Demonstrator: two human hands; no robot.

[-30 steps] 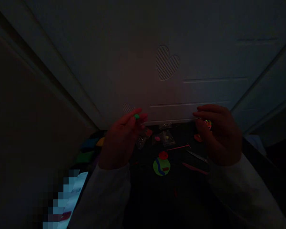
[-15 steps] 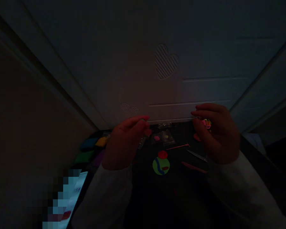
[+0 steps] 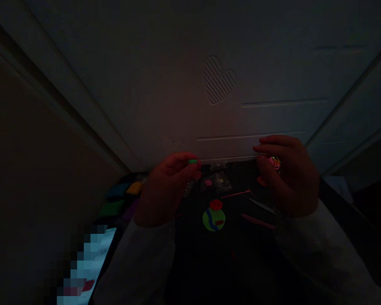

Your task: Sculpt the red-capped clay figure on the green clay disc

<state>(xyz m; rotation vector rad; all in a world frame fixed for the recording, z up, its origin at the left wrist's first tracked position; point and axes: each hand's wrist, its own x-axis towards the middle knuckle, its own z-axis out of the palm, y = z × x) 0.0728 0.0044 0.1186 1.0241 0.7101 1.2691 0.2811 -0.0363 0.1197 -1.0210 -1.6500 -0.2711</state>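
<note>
Green piece (image 3: 193, 161) sits at the fingertips of the left hand (image 3: 165, 186), pinched between thumb and fingers, above the dark table (image 3: 200, 258); the right hand (image 3: 292, 173) is raised well apart at three o'clock from it, thumb and fingers curved towards each other with little room between them; whether it holds something small, I cannot tell in the dim light.

Between the wrists lies a round green disc (image 3: 208, 224) with a blue wavy stripe (image 3: 210, 218) and a dark red piece (image 3: 220, 222) on it; a red round piece (image 3: 216, 204) meets its rim at twelve o'clock. From the disc, two clear bags (image 3: 224, 185) lie at twelve, one with something pink inside; a thin pink tool (image 3: 236, 194) lies between one and two; a silver blade (image 3: 260, 205) points in from between two and three; a pink knife (image 3: 257, 221) lies at three, partly behind the right sleeve (image 3: 317, 250); a faint red strip (image 3: 233, 253) lies between four and five.

Coloured packs (image 3: 111, 208) are bunched between nine and ten o'clock, beyond the left wrist; a bright screen (image 3: 98, 262), partly blurred into squares, is at eight; a colourful bunch (image 3: 275, 162) shows behind the right hand.
</note>
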